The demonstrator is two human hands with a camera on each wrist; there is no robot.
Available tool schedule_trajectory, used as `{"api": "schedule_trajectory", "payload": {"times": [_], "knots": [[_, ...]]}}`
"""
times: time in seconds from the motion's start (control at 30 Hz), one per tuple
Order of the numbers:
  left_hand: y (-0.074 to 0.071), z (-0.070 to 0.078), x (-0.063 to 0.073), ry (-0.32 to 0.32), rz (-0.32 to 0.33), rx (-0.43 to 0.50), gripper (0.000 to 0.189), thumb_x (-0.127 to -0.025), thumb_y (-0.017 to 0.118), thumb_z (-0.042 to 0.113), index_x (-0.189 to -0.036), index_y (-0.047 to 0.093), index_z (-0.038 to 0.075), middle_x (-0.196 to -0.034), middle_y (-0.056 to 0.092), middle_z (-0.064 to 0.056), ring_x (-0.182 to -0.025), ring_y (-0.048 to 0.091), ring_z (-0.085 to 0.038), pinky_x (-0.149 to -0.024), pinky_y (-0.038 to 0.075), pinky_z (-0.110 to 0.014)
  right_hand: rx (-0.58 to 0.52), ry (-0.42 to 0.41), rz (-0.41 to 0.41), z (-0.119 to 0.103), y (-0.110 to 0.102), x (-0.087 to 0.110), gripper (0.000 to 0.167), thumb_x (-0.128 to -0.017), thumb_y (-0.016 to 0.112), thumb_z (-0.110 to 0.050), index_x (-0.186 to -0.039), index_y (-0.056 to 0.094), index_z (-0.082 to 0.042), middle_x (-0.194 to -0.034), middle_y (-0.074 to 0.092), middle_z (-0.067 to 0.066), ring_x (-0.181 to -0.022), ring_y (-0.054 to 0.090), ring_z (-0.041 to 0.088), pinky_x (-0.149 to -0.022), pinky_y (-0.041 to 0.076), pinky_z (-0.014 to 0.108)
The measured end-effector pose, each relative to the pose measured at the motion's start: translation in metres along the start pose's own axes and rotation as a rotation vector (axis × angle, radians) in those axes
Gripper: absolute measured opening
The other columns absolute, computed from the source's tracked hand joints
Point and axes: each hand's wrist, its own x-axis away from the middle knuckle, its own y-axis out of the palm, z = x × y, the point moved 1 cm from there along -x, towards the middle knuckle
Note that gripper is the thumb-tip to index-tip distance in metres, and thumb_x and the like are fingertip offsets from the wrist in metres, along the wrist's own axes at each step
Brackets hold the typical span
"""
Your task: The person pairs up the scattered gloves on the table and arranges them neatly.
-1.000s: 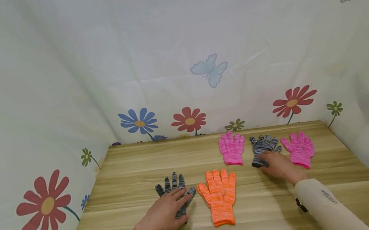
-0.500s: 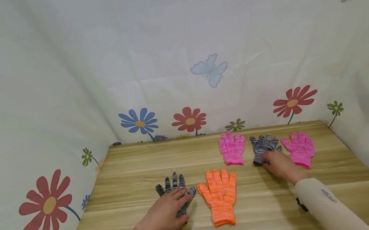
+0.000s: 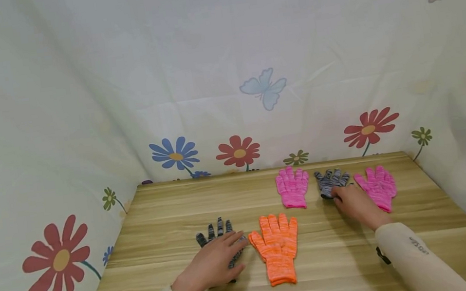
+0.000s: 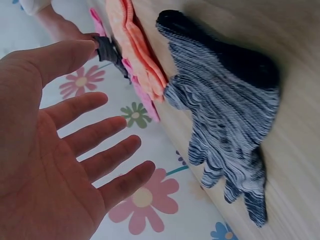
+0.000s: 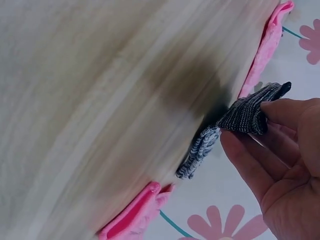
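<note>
My right hand (image 3: 358, 205) pinches a grey-and-black knit glove (image 3: 332, 181) at its cuff, between thumb and fingers. In the right wrist view that glove (image 5: 242, 117) is bent, its cuff raised off the table while the finger end stays low. My left hand (image 3: 213, 261), fingers spread, is over a second grey-and-black glove (image 4: 225, 100), hiding much of it from the head camera. In the left wrist view a gap shows between the palm and this glove, which lies flat. Right beside it lies an orange glove (image 3: 279, 250), fingers pointing away.
Two pink gloves flank the one in my right hand: a left one (image 3: 293, 187) near the table's back edge and a right one (image 3: 378, 188). The wood-grain table (image 3: 165, 203) is bounded by white flowered cloth (image 3: 188, 72) at the back and sides.
My right hand has drawn the grey-and-black glove's cuff up and slightly away from me. The left hand has lifted a little and shifted right over its glove.
</note>
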Motion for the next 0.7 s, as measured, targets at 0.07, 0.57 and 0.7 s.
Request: {"api": "schedule_trajectory", "payload": {"times": [0.07,0.57,0.7], "knots": [[-0.001,0.001,-0.002,0.010,0.006,0.001,0.056,-0.096,0.060,0.042,-0.147,0.047,0.021,-0.155,0.042,-0.007,-0.141,0.043,-0.028,-0.108,0.044,-0.051,0.003,-0.010,0.014,-0.001,-0.002,0.000,0.007,-0.088,0.067,-0.006,-0.094,0.069,-0.003,-0.083,0.072,0.012,-0.074,0.068,0.029,-0.066,0.055,0.045],[-0.007,0.013,-0.028,0.020,0.103,-0.020,0.058,-0.096,0.062,0.040,-0.149,0.043,0.024,-0.151,0.048,-0.004,-0.133,0.052,-0.024,-0.103,0.049,-0.047,-0.030,0.014,0.033,-0.016,-0.027,-0.002,0.014,-0.092,0.064,-0.007,-0.104,0.069,-0.002,-0.081,0.072,0.012,-0.061,0.063,0.018,-0.055,0.053,0.036],[-0.012,0.017,-0.041,0.002,0.128,-0.024,0.061,-0.095,0.063,0.040,-0.150,0.041,0.025,-0.150,0.048,-0.002,-0.130,0.054,-0.022,-0.102,0.051,-0.045,-0.025,0.008,0.045,-0.019,-0.031,-0.003,0.013,-0.092,0.063,-0.007,-0.104,0.069,-0.003,-0.083,0.072,0.013,-0.062,0.063,0.017,-0.055,0.052,0.036]]}}
